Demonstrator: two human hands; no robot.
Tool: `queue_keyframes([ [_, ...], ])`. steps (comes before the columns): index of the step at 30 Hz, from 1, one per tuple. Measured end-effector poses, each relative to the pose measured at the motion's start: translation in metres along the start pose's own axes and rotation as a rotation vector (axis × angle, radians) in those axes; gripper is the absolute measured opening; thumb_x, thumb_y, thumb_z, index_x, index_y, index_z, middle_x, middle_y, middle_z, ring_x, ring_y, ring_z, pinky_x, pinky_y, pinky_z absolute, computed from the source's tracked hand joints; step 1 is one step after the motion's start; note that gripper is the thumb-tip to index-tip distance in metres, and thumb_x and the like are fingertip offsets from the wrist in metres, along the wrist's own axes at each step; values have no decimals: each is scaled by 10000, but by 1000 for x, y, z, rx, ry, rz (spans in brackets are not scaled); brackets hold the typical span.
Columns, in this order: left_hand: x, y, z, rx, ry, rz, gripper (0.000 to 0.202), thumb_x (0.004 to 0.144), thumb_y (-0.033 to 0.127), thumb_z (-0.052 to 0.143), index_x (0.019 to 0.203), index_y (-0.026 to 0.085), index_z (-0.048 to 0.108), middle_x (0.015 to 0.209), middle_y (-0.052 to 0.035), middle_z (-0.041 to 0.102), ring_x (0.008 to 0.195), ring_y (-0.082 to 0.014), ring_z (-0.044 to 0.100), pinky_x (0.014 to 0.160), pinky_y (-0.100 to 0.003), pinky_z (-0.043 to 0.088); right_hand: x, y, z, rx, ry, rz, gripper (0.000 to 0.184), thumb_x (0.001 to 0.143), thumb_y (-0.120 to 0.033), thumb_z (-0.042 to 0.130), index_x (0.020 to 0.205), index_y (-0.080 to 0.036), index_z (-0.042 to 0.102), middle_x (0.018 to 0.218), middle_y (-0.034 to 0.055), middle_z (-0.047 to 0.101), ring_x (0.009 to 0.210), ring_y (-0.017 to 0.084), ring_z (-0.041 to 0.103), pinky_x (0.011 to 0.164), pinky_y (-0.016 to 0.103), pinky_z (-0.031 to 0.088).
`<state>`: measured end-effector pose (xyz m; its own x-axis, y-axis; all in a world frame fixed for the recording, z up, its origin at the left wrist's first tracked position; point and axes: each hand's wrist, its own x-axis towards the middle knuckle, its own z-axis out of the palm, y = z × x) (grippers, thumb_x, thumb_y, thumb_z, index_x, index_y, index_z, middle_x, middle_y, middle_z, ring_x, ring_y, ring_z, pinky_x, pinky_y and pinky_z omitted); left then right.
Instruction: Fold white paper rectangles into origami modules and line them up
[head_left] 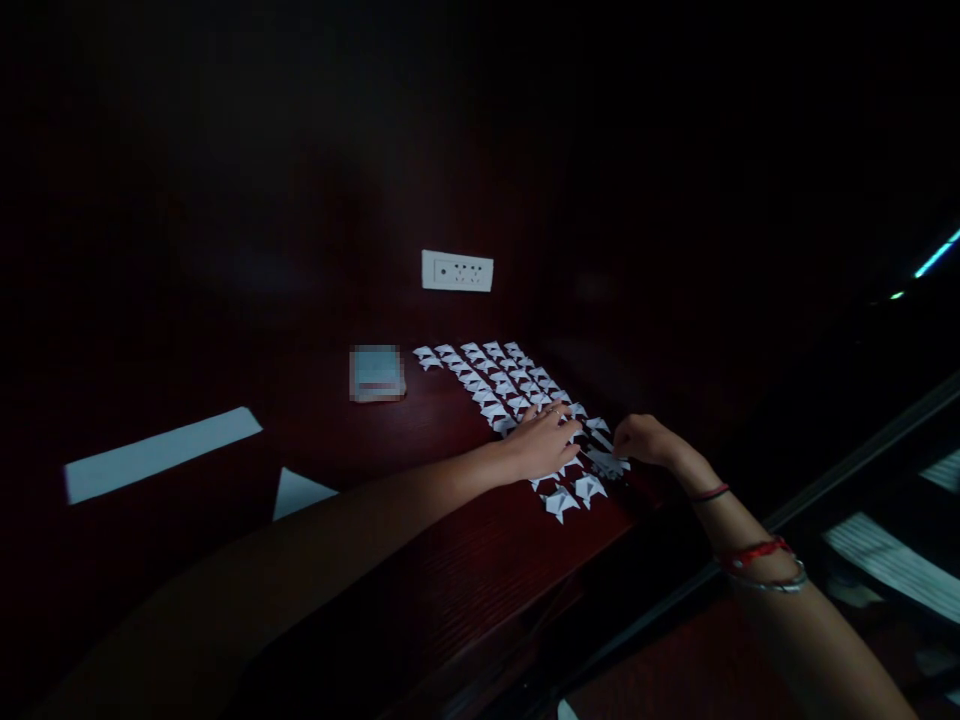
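Note:
Rows of small white folded-paper figures (pixel 499 383) with pointed corners stand on a dark red wooden table (pixel 465 560). My left hand (pixel 546 443) reaches over the rows, palm down, its fingers spread and touching the figures near the front. Just to its right, my right hand (pixel 643 440) is closed with the fingers curled inward, beside the right edge of the rows. Whatever its fingertips hold is hidden. Some white paper pieces (pixel 609 462) lie between the two hands. Two more folded figures (pixel 560 503) sit closest to me.
A white socket panel (pixel 457 271) is on the dark back wall. Left of the rows lies a bluish blurred block (pixel 377 373). A long paper strip (pixel 165 452) and a paper corner (pixel 300 493) are further left. The table's front edge runs below my hands.

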<state>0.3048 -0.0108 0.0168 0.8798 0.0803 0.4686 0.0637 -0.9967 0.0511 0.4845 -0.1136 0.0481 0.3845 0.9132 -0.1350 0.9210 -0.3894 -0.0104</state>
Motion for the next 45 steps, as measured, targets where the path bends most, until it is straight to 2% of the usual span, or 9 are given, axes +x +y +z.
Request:
queue_keyframes([
  [7,7,0,14,-29,-88,-28,274,821,308,383,1058,187,450,1144,-84,396,1137,-258,265,893,-446,241,10,7,11,-2,15,29,114,613,-209,572,656,-157,664,637,54,631,594,135,569,492,191,354],
  [12,-30,-27,-19,-43,-87,-75,281,828,303,375,1082,198,437,1163,-75,377,1112,-233,305,889,-401,268,8,-23,-7,-22,178,-40,205,685,-309,510,688,-161,653,678,73,624,590,135,557,491,210,332],
  [15,-78,-53,-54,-49,-102,-135,282,833,285,368,1089,184,431,1167,-74,376,1095,-201,330,894,-351,280,8,-71,-17,15,194,-206,245,719,-329,481,668,-154,646,651,73,615,580,128,546,504,212,330],
  [20,-182,-82,-114,-125,-234,-231,292,804,266,438,1082,180,451,1106,-53,445,1023,-150,411,889,-274,299,14,-183,-12,69,114,-538,246,727,-330,479,680,-153,644,632,53,613,566,124,530,519,220,337],
  [24,-246,-80,-142,-162,-263,-320,345,754,301,515,1080,199,464,1103,-45,467,1003,-149,438,866,-272,318,18,-263,8,207,-12,-901,262,693,-346,533,849,-157,624,764,39,620,658,124,537,577,211,368],
  [27,-270,-72,-147,-161,-260,-344,418,705,354,566,1088,222,461,1098,-32,479,990,-151,453,847,-275,327,20,-296,19,241,-86,-1099,405,608,-367,618,962,-173,580,863,39,593,731,135,527,619,219,385],
  [32,-281,-66,-141,-58,-196,-341,370,750,377,515,1087,232,467,1094,-27,492,977,-155,465,847,-287,311,24,-310,25,219,-54,-1203,442,550,-279,679,968,-177,577,862,39,560,737,135,510,644,236,388],
  [37,-283,-67,-138,60,-189,-302,307,792,372,461,1063,228,481,1059,-20,519,956,-149,483,837,-281,312,19,-308,27,289,-22,-1309,248,726,-252,529,954,-174,587,823,32,563,717,110,513,654,227,389],
  [45,-288,-67,-133,170,-221,-313,403,776,443,454,1096,197,452,1100,-58,511,1086,-196,397,892,-332,272,10,-303,32,207,171,-1360,193,748,-276,509,868,-163,609,850,50,566,802,139,516,721,264,380],
])
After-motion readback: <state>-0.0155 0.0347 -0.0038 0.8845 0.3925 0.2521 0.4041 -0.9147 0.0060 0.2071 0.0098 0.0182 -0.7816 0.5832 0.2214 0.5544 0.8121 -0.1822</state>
